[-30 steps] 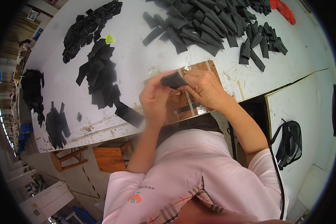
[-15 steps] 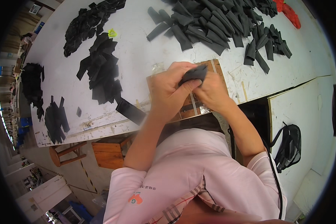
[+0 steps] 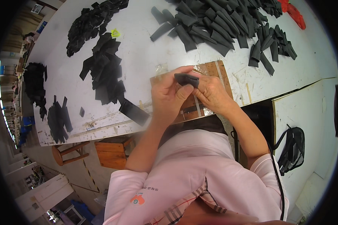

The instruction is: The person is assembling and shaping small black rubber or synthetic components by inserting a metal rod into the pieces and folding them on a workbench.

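My left hand (image 3: pixel 166 92) and my right hand (image 3: pixel 215 93) meet at the middle of the table, both closed on one small dark fabric piece (image 3: pixel 186 80). The piece looks folded or tubular, its end turned up between my thumbs and fingers. Part of it is hidden inside my grip. Beneath my hands lies a brown wooden board (image 3: pixel 224 75) with strips of clear tape. Beside my left wrist, a flat black fabric strip (image 3: pixel 134 113) rests close to the table's front edge.
Far right on the white table (image 3: pixel 139 56) is a big heap of dark tube-shaped fabric pieces (image 3: pixel 214 26). Flat black pieces (image 3: pixel 107 71) form piles on the left. A red plastic bag (image 3: pixel 294 17) lies at the far right corner. A wooden stool (image 3: pixel 110 153) stands below.
The fabric piece has turned from slanting up to the right to lying more level, a little further left. My fingers have shifted around it; the whole view has moved slightly.
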A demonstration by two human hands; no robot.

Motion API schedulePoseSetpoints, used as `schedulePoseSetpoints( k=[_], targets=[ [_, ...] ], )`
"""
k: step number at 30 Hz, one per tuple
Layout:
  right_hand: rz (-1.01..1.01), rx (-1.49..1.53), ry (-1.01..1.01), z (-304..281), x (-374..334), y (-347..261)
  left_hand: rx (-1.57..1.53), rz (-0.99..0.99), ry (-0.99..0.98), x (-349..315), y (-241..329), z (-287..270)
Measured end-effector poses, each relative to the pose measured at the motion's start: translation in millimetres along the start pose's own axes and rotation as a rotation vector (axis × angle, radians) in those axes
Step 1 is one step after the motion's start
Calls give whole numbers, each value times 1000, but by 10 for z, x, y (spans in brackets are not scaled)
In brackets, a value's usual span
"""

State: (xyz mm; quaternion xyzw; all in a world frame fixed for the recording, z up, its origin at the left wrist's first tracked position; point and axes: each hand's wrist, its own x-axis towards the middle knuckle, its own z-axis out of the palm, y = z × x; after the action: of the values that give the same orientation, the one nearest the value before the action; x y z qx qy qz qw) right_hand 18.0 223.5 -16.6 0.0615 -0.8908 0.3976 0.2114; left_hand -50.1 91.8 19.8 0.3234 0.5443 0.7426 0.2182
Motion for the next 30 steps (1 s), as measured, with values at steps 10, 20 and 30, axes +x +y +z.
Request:
schedulePoseSetpoints(
  k=[10,20,30],
  targets=[
    [61,59,-39,-39,-34,-27,287,-31,-103,161,137,-52],
    [142,35,-220,-131,43,-35,268,92,12,110,206,42],
    [33,-152,-111,-127,78,-126,-393,60,193,-44,127,-112]
  ],
)
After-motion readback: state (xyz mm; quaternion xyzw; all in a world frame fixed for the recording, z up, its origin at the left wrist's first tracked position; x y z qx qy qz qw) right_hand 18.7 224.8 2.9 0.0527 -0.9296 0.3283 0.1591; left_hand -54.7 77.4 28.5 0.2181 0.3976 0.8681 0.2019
